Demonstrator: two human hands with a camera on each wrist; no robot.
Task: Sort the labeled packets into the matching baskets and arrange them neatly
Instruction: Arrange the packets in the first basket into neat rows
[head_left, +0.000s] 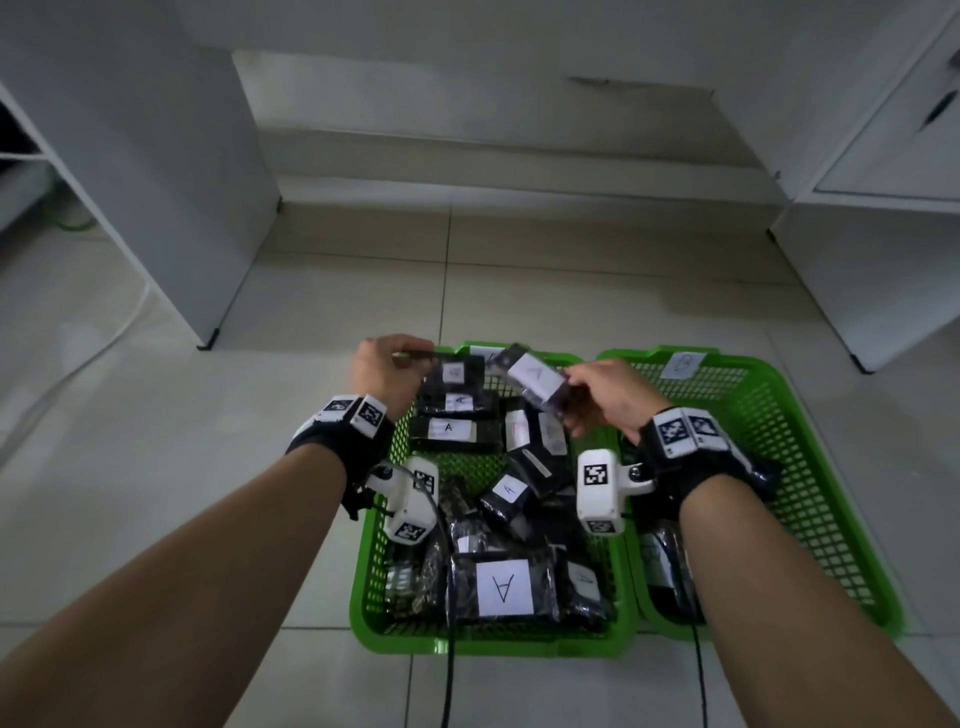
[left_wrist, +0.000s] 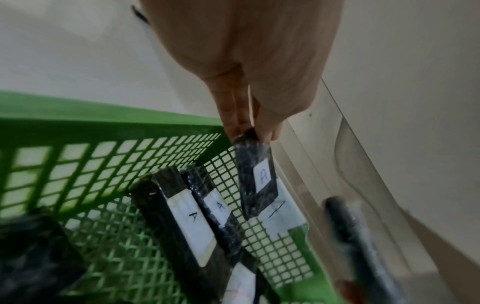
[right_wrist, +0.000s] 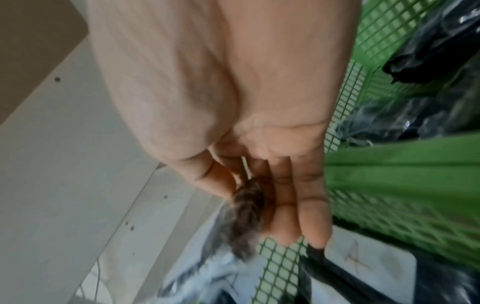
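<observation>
Two green mesh baskets stand side by side on the tiled floor. The left basket (head_left: 493, 647) holds several black packets with white "A" labels, such as a large one (head_left: 503, 588) at the front. The right basket (head_left: 748, 364) carries a "B" tag (head_left: 685, 365). My left hand (head_left: 415, 358) (left_wrist: 255, 131) pinches the top edge of a black packet (head_left: 452, 371) (left_wrist: 259, 174) labelled A, over the left basket's far left corner. My right hand (head_left: 571, 384) (right_wrist: 259, 205) holds another A-labelled packet (head_left: 537, 379) (right_wrist: 246, 216) tilted above the left basket's far end.
White cabinets stand at the left (head_left: 130, 182) and the right (head_left: 883, 208), with a low step (head_left: 519, 187) between them at the back. Two A packets (left_wrist: 192, 222) stand in a row by the far wall. A dark packet (head_left: 660, 566) lies in the B basket under my right arm.
</observation>
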